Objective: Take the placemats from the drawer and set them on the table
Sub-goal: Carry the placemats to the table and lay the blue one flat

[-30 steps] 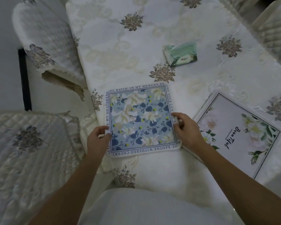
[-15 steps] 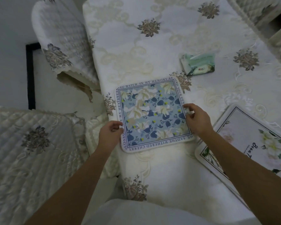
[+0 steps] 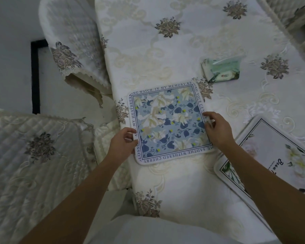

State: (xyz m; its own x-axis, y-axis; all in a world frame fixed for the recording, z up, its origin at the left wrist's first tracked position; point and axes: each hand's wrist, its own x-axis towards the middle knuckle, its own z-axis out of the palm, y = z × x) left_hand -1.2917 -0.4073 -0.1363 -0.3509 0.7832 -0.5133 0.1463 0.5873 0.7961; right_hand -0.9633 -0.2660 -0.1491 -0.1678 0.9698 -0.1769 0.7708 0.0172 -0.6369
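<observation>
1. Since a second ago, the blue placemat (image 3: 167, 124) has slid up the bench (image 3: 148, 50); its far corner now overlaps a brown flower motif.
2. Your left grip (image 3: 123, 143) pinches its left edge, and your right grip (image 3: 217, 129) pinches its right edge.
3. It lies flat near the bench's edge.
4. A tissue pack (image 3: 220, 71) lies just beyond it, and a white placemat (image 3: 275, 143) lies to its right.

**Both hands on the square blue floral placemat (image 3: 169, 124)**

It lies flat on the cream embroidered tablecloth (image 3: 165, 59); the left hand (image 3: 122, 142) pinches its left border; the right hand (image 3: 217, 130) pinches its right; a white rectangular floral placemat (image 3: 280, 155) lies nearby.
</observation>
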